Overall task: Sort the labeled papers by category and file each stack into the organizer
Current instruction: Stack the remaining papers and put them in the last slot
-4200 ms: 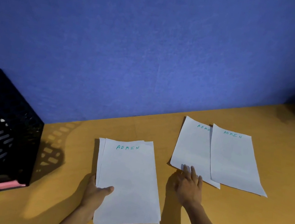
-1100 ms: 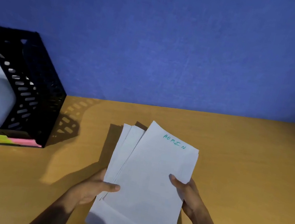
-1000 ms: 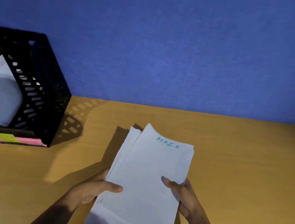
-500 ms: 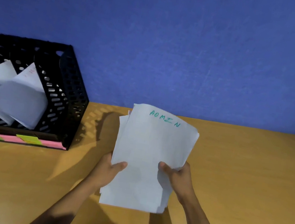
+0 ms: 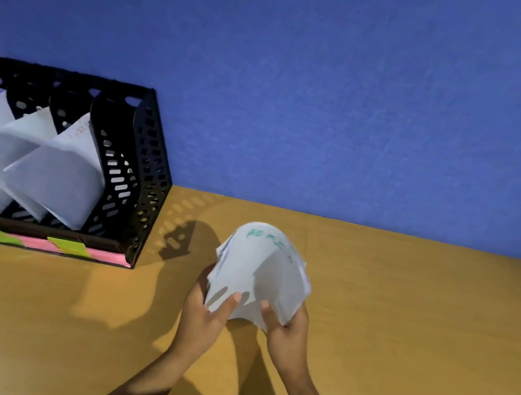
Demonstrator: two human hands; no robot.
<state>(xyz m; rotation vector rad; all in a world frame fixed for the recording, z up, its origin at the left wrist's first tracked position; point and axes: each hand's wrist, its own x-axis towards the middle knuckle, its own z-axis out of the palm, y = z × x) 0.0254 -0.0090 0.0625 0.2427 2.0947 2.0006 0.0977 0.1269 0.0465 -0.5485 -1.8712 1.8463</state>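
Observation:
A stack of white papers (image 5: 262,267) with green "ADMIN" lettering on top stands on end on the wooden desk, its top curling over. My left hand (image 5: 205,313) grips its lower left edge and my right hand (image 5: 286,329) grips its lower right edge. A black perforated organizer (image 5: 137,175) sits to the left against the blue wall. Three of its slots hold leaning white paper stacks (image 5: 57,179). The rightmost slot looks bare of paper. Green and pink sticky labels (image 5: 66,246) run along its front base.
The wooden desk (image 5: 420,330) stretches to the right of the papers. The blue wall (image 5: 340,89) rises directly behind the desk and organizer. Shadows of my arms and the organizer fall across the desk.
Both hands gathered the loose ADMIN sheets into one stack, lifted it, and stood it upright on the desk. The view has swung left, bringing the whole organizer into sight.

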